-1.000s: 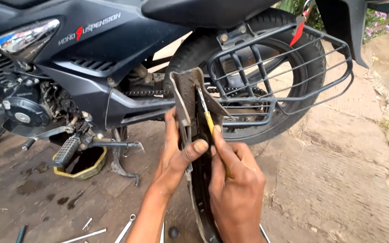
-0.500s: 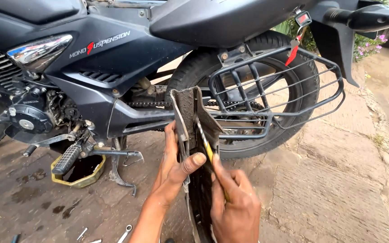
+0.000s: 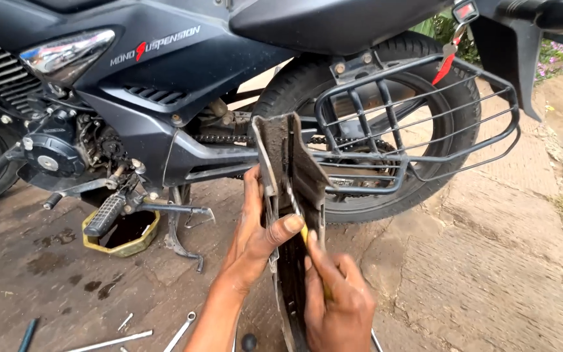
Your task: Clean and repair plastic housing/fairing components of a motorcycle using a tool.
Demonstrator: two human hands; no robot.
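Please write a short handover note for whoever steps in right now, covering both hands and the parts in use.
Left hand: grips the dirty chain cover upright from its left side, thumb pressed across the front edge.
Right hand: closed on a yellow-handled tool, its tip inside the cover's channel.
Where things are: the cover is off the motorcycle and held in front of the rear wheel. A yellow oil pan sits under the engine; spanners lie on the ground.
Done: cover removed.
Left: the inside of the cover looks grimy; it is not yet refitted.
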